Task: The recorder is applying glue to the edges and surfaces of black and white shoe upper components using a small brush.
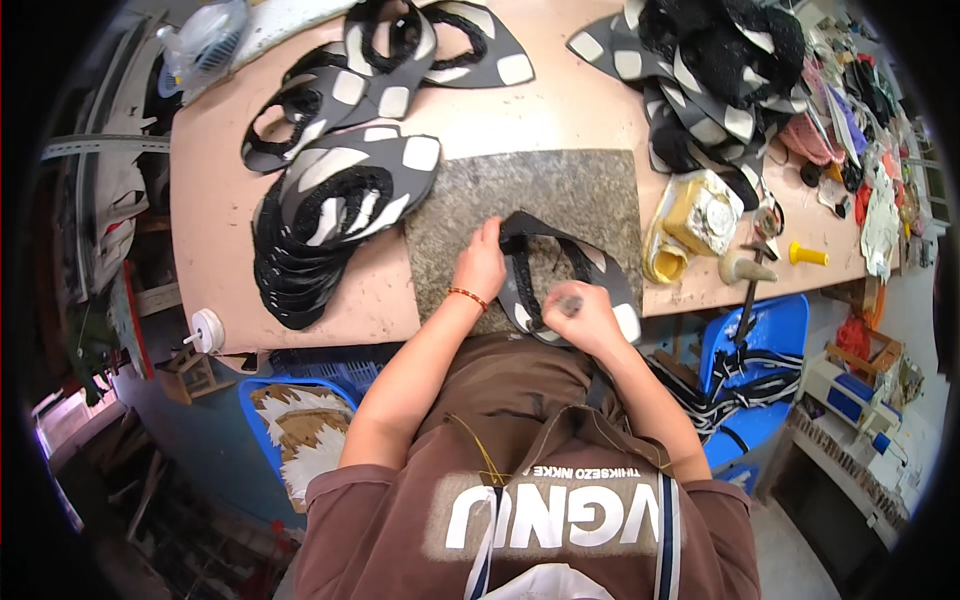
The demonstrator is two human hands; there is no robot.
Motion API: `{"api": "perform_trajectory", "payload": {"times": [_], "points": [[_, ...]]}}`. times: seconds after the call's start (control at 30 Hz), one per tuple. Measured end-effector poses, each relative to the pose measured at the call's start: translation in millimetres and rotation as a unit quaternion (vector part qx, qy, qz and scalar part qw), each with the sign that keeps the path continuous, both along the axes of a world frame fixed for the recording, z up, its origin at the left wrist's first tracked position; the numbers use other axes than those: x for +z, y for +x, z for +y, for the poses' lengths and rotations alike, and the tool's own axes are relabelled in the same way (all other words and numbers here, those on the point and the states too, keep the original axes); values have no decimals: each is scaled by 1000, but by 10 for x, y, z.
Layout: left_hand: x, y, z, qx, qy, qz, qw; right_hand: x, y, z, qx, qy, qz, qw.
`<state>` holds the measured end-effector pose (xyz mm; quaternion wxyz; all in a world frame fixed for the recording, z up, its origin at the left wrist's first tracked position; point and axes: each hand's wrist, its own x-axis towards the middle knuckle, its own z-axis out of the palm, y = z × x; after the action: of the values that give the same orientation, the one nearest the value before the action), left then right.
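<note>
Left fingers (489,236) pinch the grey upper (613,285) and right fingers (590,312) clasp something blurred (570,304) near a yellow container (690,228), contents unclear.

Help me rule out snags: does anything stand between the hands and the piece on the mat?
Nothing clearly visible does. The left hand touches the piece at its upper left; the right hand is over its lower part, though whether it grips something is unclear. The stack lies apart.

From the head, a wide fisheye looks down past the brown shirt (570,490) onto the nearby worktable (545,115).
</note>
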<state>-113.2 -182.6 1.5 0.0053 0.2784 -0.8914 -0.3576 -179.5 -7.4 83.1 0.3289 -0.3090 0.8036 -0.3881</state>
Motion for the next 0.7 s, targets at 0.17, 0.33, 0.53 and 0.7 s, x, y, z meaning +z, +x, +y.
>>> {"api": "perform_trajectory", "payload": {"times": [0.17,0.33,0.53,0.7], "points": [[450,-333,-138,-67,8,-20,998,337,-287,218,-199,-151,-195,948],[1137,-859,-728,-98,-94,72,988,521,-479,455,-287,-268,-159,906],[1726,-1206,-2330,96,-54,66,992,375,-413,545,-341,-270,-140,890],[1540,-763,-3061,161,194,159,955,186,-348,569,-357,-211,-163,895]]}}
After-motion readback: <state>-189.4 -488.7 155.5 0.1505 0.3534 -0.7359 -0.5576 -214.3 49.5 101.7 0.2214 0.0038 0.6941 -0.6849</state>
